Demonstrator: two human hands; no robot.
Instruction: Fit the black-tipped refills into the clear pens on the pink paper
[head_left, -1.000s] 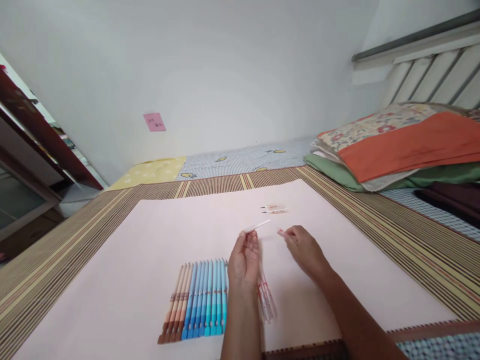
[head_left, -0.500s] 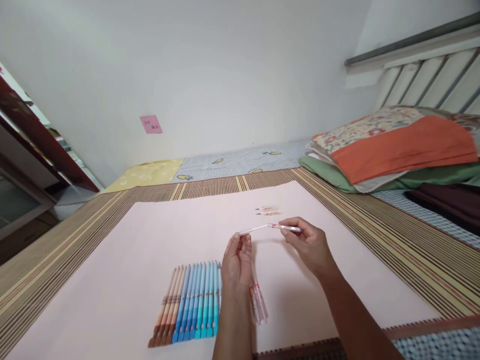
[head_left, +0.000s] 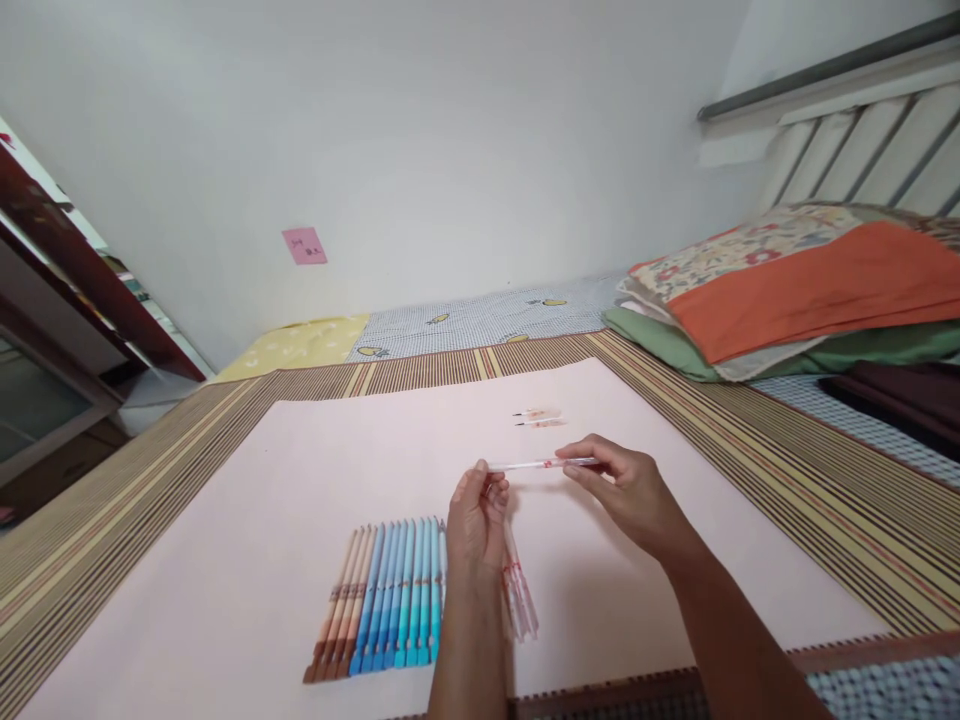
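A slim white and clear pen [head_left: 525, 465] with a red mark near its middle is held level above the pale pink sheet [head_left: 360, 450]. My left hand [head_left: 480, 510] pinches its white left end between thumb and fingers. On its clear right part, the fingertips of my right hand [head_left: 619, 485] are closed. Several clear pens with red marks [head_left: 520, 595] lie on the sheet beside my left wrist, partly hidden by it. Left of that wrist, a tidy row of brown and blue pens [head_left: 390, 595] lies side by side. Two slender pieces with dark tips [head_left: 536, 423] rest beyond my hands.
Under the sheet is a striped mat [head_left: 405, 375]. Folded bedding [head_left: 810, 290] is piled at the right, near a white radiator [head_left: 862, 150]. A pink note [head_left: 304, 246] sticks to the wall behind. Dark cloth [head_left: 900, 405] lies at the far right.
The two parts of the pen met at an angle before; now they lie in one straight line. My right hand has moved slightly, and the view has shifted a little.
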